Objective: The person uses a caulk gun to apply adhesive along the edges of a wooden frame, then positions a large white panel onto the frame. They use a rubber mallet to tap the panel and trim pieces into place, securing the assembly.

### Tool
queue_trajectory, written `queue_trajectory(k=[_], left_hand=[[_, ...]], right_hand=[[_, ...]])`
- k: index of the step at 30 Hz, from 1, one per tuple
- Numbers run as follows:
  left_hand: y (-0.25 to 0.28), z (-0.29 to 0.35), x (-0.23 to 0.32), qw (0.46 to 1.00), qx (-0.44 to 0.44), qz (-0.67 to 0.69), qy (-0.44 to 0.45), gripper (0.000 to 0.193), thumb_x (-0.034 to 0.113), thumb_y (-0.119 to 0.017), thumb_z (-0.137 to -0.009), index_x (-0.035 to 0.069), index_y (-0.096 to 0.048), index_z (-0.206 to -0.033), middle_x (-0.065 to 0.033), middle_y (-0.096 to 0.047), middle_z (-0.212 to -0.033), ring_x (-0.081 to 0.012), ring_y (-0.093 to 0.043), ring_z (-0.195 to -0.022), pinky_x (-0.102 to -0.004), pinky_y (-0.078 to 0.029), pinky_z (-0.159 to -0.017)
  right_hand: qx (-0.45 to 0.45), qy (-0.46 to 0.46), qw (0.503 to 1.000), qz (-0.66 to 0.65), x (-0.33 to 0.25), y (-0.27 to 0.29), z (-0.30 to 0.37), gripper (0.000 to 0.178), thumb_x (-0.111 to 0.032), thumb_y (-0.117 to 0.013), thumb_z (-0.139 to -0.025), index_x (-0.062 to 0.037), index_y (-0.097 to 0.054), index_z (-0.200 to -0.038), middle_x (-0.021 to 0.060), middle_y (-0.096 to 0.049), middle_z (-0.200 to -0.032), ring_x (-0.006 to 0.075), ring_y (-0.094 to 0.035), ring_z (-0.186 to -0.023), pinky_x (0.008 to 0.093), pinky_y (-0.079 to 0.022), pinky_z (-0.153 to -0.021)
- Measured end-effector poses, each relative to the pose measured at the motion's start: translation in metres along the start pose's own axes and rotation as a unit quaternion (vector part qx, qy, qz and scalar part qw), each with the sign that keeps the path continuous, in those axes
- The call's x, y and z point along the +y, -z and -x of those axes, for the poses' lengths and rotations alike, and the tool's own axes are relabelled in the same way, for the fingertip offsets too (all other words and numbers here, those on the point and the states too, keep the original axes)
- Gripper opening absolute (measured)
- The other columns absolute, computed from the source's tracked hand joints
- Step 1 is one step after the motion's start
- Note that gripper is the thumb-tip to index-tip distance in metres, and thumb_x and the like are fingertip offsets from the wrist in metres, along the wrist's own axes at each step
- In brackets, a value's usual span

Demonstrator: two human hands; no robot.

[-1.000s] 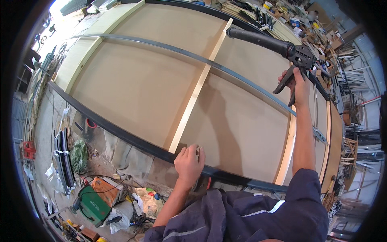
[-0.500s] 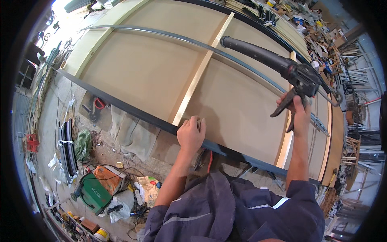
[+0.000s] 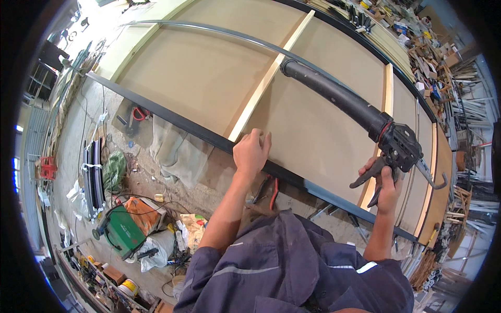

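The left hand (image 3: 251, 151) was loosely curled above a black frame rail (image 3: 182, 123), beside the near end of a pale wooden slat (image 3: 255, 103); whether it held anything could not be told. The right hand (image 3: 389, 193), the nearer one, grasped a black tubular caulking gun (image 3: 334, 96) by its back end; its long axis slanted forward and leftward, ending ahead of the left hand. Beyond ran a narrow grey metal strip (image 3: 235, 36)

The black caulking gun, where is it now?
In the head view, the caulking gun is right of center, in the person's right grip, the far end of its tube appearing beside the central wood strip.
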State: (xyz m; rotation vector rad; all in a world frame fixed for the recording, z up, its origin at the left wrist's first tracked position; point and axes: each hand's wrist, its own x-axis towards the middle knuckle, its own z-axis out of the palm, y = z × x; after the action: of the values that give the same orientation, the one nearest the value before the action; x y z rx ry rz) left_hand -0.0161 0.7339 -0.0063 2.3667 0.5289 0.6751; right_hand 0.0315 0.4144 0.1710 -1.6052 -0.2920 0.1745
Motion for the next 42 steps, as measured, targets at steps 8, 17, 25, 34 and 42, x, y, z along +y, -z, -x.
queue_trajectory(k=[8, 17, 25, 34, 42], left_hand=[[-0.003, -0.006, 0.018, 0.984, -0.043, 0.111, 0.135, 0.044, 0.042, -0.065, -0.099, 0.002, -0.063, -0.119, -0.0165, -0.074, -0.085, -0.0311, -0.071, -0.074, -0.0424, -0.056, -0.07], [-0.01, 0.008, 0.087, 0.648, -0.087, 0.677, 0.338, 0.068, 0.064, -0.051, -0.101, -0.001, -0.062, -0.115, -0.0144, -0.07, -0.1, -0.0207, -0.067, -0.082, -0.0327, -0.055, -0.064], [0.005, 0.062, 0.118, 0.655, 0.012, 0.64, 0.401, 0.057, 0.058, -0.055, -0.102, 0.004, -0.06, -0.12, -0.0095, -0.068, -0.102, -0.0199, -0.069, -0.09, -0.0322, -0.059, -0.067], [-0.064, 0.097, 0.19, 0.923, -0.163, 0.34, 0.081, 0.038, 0.034, -0.058, -0.106, -0.003, -0.066, -0.113, -0.016, -0.075, -0.094, -0.0173, -0.069, -0.077, -0.0328, -0.055, -0.072], [-0.117, 0.137, 0.181, 0.997, -0.049, -0.026, -0.055, 0.023, 0.03, -0.07, -0.095, 0.007, -0.069, -0.091, -0.0091, -0.07, -0.073, -0.0287, -0.07, -0.068, -0.0409, -0.054, -0.062]], right_hand=[[-0.003, -0.031, 0.999, -0.012, -0.023, 0.007, 0.051, 0.046, -0.034, -0.06, -0.103, 0.0032, -0.053, -0.131, 0.0155, -0.065, -0.099, 0.0266, -0.069, -0.086, 0.0408, -0.059, -0.077], [-0.04, -0.072, 0.996, 0.022, -0.037, 0.038, 0.115, 0.064, -0.052, -0.069, -0.095, 0.006, -0.057, -0.119, 0.0145, -0.064, -0.09, 0.0258, -0.069, -0.079, 0.0395, -0.059, -0.072], [-0.138, -0.106, 0.979, -0.104, -0.012, 0.092, 0.137, 0.067, -0.049, -0.072, -0.094, 0.0047, -0.056, -0.132, 0.0209, -0.07, -0.099, 0.0327, -0.072, -0.09, 0.0446, -0.06, -0.079], [-0.011, -0.042, 0.931, -0.361, 0.031, 0.219, 0.127, 0.06, -0.052, -0.055, -0.102, -0.0086, -0.046, -0.142, 0.0164, -0.065, -0.115, 0.0354, -0.067, -0.107, 0.0548, -0.053, -0.092], [0.184, 0.105, 0.94, -0.267, 0.067, 0.343, 0.001, 0.04, -0.033, -0.048, -0.109, 0.0014, -0.053, -0.127, 0.0183, -0.065, -0.114, 0.0363, -0.066, -0.107, 0.0566, -0.054, -0.097]])
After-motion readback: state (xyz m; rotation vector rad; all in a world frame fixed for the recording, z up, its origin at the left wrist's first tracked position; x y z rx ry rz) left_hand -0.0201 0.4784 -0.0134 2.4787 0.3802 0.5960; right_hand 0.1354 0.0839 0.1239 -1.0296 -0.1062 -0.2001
